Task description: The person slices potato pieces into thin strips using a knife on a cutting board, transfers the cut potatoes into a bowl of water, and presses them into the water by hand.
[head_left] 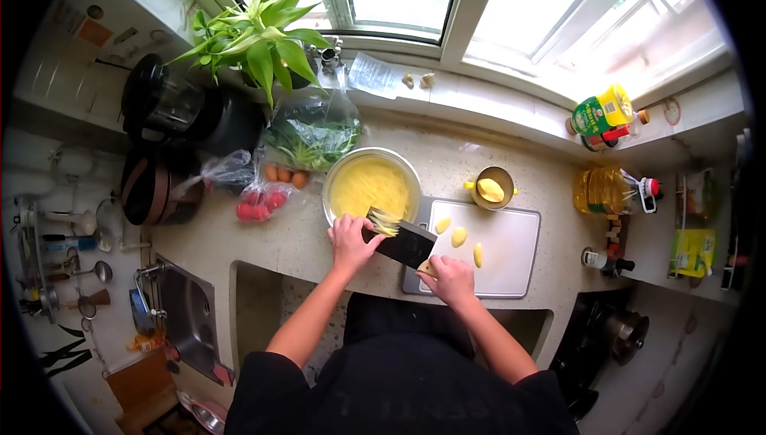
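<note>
Left hand (pixel 351 242): fingers half curled at blade's end; grip, I cannot tell.
Right hand (pixel 452 278): fingers closed on handle.
Wide dark-bladed knife (pixel 407 244): centre, thin yellow shreds (pixel 387 223) at round metal bowl (pixel 326 185).
Risk: tilting may spill shreds; slipping may cut.

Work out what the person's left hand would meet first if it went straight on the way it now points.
Most likely the bowl at its near rim, then the yellow shreds inside; how high the left hand sits above the rim is unclear from this view.
</note>
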A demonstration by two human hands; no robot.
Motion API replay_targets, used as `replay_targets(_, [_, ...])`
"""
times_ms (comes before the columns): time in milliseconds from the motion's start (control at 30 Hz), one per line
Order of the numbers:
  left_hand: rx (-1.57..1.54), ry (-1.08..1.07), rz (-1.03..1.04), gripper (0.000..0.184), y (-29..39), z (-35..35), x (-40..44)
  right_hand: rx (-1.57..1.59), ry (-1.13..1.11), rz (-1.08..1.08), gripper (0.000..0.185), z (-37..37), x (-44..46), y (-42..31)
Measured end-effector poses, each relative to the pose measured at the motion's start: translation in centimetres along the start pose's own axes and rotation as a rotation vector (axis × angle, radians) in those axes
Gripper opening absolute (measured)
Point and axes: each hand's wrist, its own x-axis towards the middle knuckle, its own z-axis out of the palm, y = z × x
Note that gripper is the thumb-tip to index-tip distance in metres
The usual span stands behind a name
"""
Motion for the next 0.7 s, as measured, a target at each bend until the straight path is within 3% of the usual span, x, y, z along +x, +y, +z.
replay_targets(500, [0.074,-0.025,-0.063,0.04,-1.6,1.1,4.0,-0.015,-0.035,-0.029,0.04,0.2,-0.8,-2.0])
replay_targets(700, [0.024,0.366,-0.175,0.026,-1.2,-0.3,6.6,-0.011,-0.07,-0.033,0.04,1.1,-2.2,-2.4])
